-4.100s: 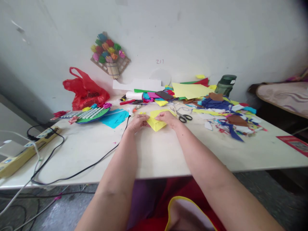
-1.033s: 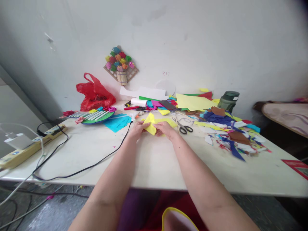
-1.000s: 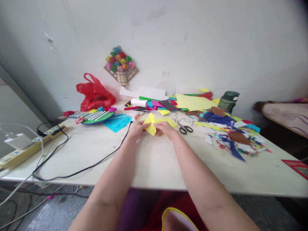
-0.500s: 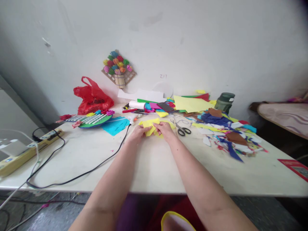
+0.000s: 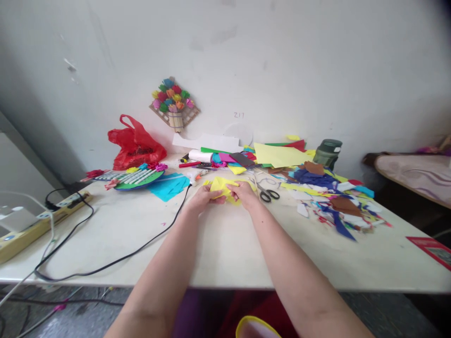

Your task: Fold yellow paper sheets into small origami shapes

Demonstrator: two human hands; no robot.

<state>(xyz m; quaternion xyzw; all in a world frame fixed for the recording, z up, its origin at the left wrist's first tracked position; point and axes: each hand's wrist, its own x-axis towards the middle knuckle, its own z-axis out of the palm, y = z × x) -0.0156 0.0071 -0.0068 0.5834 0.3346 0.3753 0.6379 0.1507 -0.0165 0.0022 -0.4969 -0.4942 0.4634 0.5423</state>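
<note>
Seen from above, two bare forearms are reaching up from the bottom of the frame toward the centre, where both hands are meeting over a small piece of folded yellow paper (image 5: 222,186) lying low on a pale counter (image 5: 225,244). The left hand (image 5: 203,197) is pinching the paper's left edge, its fingers (image 5: 215,201) closed on it, and the right hand (image 5: 244,194) is gripping the right edge with its fingers (image 5: 234,186) curled down onto the sheet. The two hands are sitting just beside each other, almost touching. Just to the right of the hands, black-handled scissors (image 5: 268,193) are lying on the counter. Further right, a heap of coloured paper scraps (image 5: 331,197) in blue, brown, white and yellow is spreading toward the counter's right side, with a dark green jar (image 5: 327,153) standing behind it near the wall. Above the centre, a stack of coloured sheets (image 5: 278,155) is resting against the wall. To the left of the hands, a turquoise sheet (image 5: 169,184) is lying flat, a black cable (image 5: 116,258) is trailing from there toward the lower left, and a red plastic bag (image 5: 136,146) is sitting in the upper left. A paper flower bouquet (image 5: 173,101) is hanging on the white wall above.
</note>
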